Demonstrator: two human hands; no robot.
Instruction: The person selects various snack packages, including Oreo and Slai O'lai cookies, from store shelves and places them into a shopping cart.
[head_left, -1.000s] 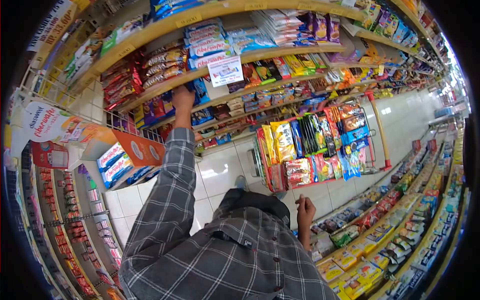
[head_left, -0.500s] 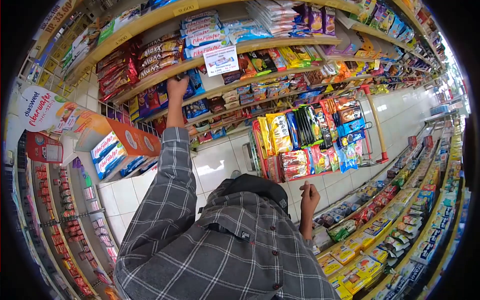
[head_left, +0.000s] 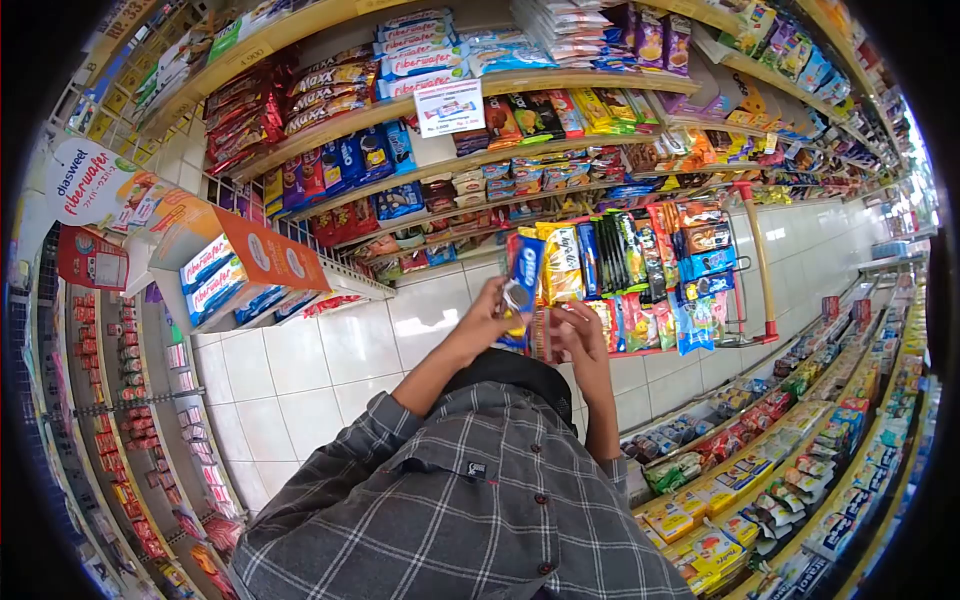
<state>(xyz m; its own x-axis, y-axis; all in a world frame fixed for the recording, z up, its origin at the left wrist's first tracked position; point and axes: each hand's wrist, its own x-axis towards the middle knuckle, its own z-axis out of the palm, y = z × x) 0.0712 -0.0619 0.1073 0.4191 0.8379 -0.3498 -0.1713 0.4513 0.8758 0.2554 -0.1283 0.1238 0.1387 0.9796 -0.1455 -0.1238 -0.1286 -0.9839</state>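
Observation:
My left hand (head_left: 484,322) is closed around a blue Oreo cookie pack (head_left: 529,266), held tilted in front of my body. The pack overlaps the near left end of the red trolley tray (head_left: 640,352). Beside it, my right hand (head_left: 582,336) is raised with fingers loosely bent and apart, and nothing shows in it. Snack packs stand in rows in the tray, among them a yellow pack (head_left: 563,264), dark green packs (head_left: 618,250) and light blue packs (head_left: 697,318). My hands partly cover the tray's left end.
Snack shelves (head_left: 400,190) run along the far side, with more Oreo packs (head_left: 345,160) on one. An orange wafer display box (head_left: 268,255) juts out at left. Shelves of boxed goods (head_left: 760,470) line the right. The trolley has a wooden handle (head_left: 761,270).
My left hand has come back from the shelf to the tray, now with the Oreo pack in it. My right hand has risen toward the pack, its fingers spreading apart.

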